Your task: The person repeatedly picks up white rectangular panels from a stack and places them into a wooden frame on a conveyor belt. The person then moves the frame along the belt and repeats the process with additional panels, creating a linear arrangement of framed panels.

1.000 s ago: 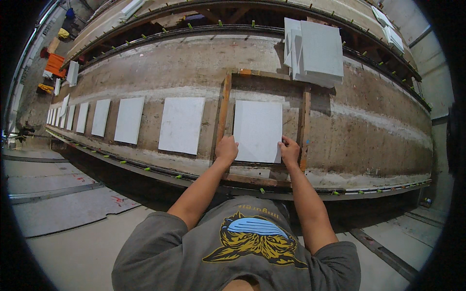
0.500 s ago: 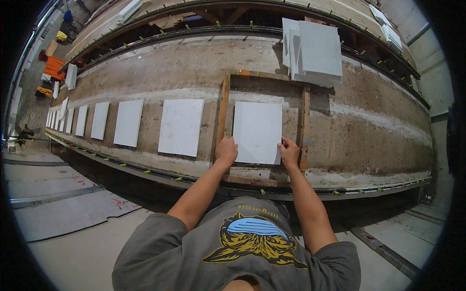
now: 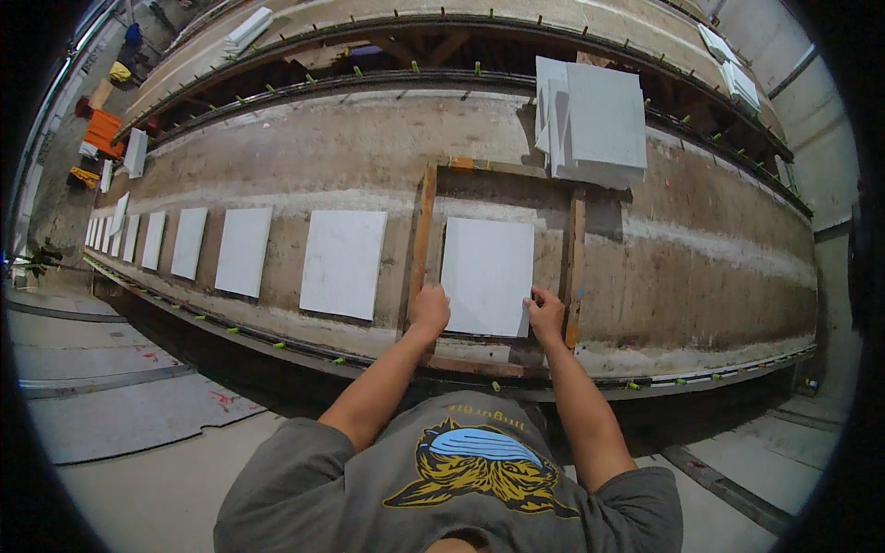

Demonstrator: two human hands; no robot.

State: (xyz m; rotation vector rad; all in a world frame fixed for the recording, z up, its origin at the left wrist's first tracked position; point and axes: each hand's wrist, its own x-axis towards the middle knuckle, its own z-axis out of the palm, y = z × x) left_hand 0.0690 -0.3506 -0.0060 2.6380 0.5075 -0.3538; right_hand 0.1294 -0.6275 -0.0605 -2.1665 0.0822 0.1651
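Note:
A white rectangular panel (image 3: 489,276) lies inside a wooden frame (image 3: 424,226) on the long table. My left hand (image 3: 430,311) is closed at the panel's lower left edge, between it and the frame's left bar. At the lower right edge, my right hand (image 3: 546,314) pinches the panel between thumb and fingers. Both hands hide small parts of its sides. The panel appears to lie flat, with a gap between it and the frame all round.
More white panels (image 3: 343,264) lie in a row to the left. Behind the frame's far right corner stands a stack of white panels (image 3: 604,120). Green clips (image 3: 496,386) line the table's near edge (image 3: 636,389). Another long table (image 3: 359,29) runs beyond.
The whole scene sits slightly lower in the picture, as the view has tilted up. My hands keep their places at the panel's sides, and the panel has not visibly shifted in the frame.

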